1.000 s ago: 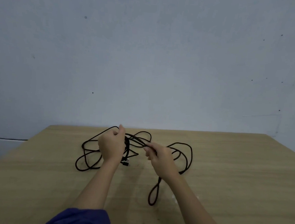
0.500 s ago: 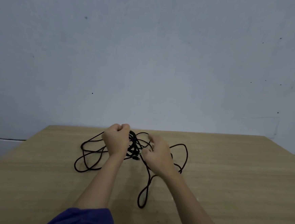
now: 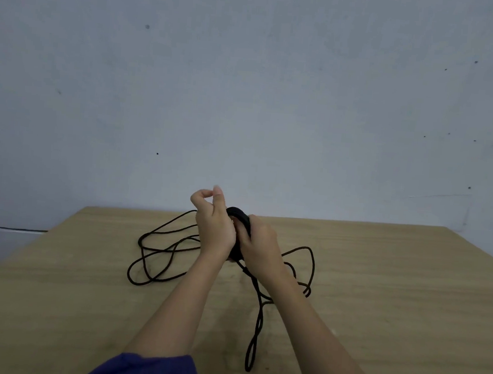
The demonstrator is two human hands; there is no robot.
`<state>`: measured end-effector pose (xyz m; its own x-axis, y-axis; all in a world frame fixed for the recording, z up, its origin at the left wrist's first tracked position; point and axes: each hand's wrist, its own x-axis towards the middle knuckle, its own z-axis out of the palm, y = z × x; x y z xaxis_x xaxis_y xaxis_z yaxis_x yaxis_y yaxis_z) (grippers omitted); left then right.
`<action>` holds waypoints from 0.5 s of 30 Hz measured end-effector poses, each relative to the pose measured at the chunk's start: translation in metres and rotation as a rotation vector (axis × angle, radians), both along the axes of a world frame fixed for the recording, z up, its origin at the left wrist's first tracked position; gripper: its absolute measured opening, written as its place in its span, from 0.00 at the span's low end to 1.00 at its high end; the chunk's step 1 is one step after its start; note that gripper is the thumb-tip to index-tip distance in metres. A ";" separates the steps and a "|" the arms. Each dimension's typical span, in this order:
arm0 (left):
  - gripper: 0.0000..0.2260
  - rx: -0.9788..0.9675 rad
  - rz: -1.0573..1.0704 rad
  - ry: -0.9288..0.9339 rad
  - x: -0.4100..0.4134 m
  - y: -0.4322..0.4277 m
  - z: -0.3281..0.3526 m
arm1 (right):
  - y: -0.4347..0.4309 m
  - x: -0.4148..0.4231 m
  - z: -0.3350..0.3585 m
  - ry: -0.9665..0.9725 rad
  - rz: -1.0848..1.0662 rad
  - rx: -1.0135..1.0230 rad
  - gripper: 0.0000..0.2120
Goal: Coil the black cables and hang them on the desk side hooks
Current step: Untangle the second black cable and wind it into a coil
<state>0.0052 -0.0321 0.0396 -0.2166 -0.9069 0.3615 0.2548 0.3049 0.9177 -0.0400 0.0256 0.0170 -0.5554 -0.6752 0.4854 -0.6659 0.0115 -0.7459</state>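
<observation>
A long black cable [image 3: 157, 256] lies in loose loops on the wooden desk [image 3: 379, 285]. Part of it is gathered into a small tight coil [image 3: 239, 215] held above the desk between both hands. My left hand [image 3: 212, 225] is raised with its fingers curled, the coil against its palm side. Close beside it, my right hand [image 3: 260, 244] grips the coil from the right. More slack trails right [image 3: 311, 265] and toward me in a narrow loop [image 3: 253, 349]. No hooks are in view.
A plain grey-blue wall [image 3: 246, 98] stands right behind the desk's far edge. The desk's left edge runs diagonally at the left, with floor beyond it. My dark blue sleeve [image 3: 148, 368] shows at the bottom.
Both hands have come together and lifted. The strands that lay spread between them are now bunched into a tight coil. The loop near me has been drawn longer toward the front.
</observation>
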 end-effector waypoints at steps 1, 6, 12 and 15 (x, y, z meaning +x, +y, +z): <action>0.09 -0.001 0.012 -0.029 0.000 0.002 0.001 | -0.002 -0.002 -0.001 0.020 -0.030 0.029 0.12; 0.13 -0.121 0.128 -0.202 -0.002 0.010 -0.003 | -0.004 -0.013 -0.004 -0.105 -0.212 0.038 0.15; 0.14 0.330 -0.613 -0.249 0.021 0.050 -0.013 | 0.000 -0.029 0.008 -0.308 -0.379 -0.114 0.15; 0.18 0.532 -0.818 -0.407 0.021 0.038 -0.026 | 0.002 -0.029 0.015 -0.627 -0.306 -0.303 0.14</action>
<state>0.0262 0.0064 0.0140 -0.8487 -0.4503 -0.2773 -0.1563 -0.2872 0.9450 -0.0693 0.0275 0.0322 -0.9295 -0.3340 0.1565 -0.1160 -0.1381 -0.9836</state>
